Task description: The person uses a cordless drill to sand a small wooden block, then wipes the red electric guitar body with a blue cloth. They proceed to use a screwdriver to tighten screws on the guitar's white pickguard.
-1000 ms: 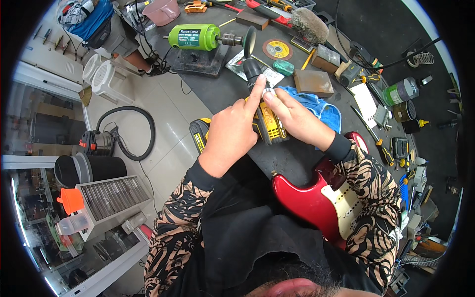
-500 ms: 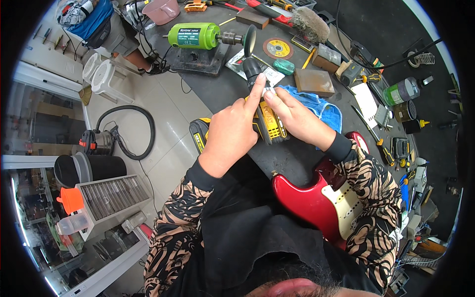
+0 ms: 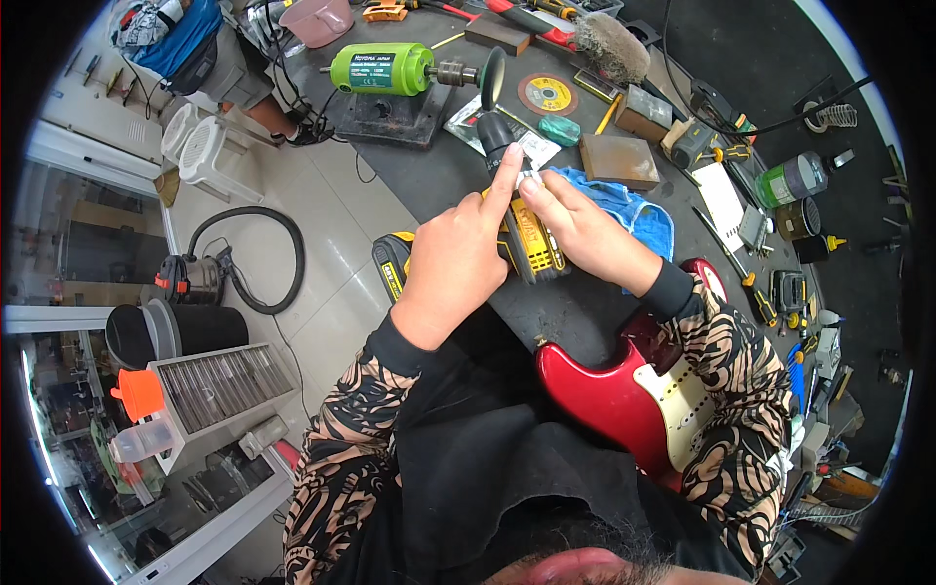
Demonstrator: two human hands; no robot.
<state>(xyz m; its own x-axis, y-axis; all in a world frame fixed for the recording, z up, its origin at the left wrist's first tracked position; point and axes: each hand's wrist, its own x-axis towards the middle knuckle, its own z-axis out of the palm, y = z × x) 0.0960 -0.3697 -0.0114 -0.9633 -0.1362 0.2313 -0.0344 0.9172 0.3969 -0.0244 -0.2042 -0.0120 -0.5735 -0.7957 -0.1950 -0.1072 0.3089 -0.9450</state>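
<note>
My left hand (image 3: 468, 253) grips a yellow-and-black cordless drill (image 3: 527, 236), its index finger stretched along the black chuck (image 3: 495, 135). My right hand (image 3: 575, 224) is closed at the drill's upper body, thumb and fingers on a small pale piece (image 3: 528, 178), partly hidden. Beyond the chuck stands a green bench motor (image 3: 380, 70) with a dark round disc (image 3: 492, 78) on its shaft. A red guitar body (image 3: 595, 390) with a cream pickguard (image 3: 673, 409) lies nearest me, partly under my right forearm. A blue cloth (image 3: 639, 219) lies right of the drill.
The dark bench (image 3: 409, 180) holds a cutting disc (image 3: 548, 95), blocks (image 3: 616, 159), bottles (image 3: 790, 180) and several tools. At left are white stools (image 3: 210, 166), a vacuum (image 3: 195, 280) and a slatted metal box (image 3: 219, 395). Another person (image 3: 224, 78) stands at upper left.
</note>
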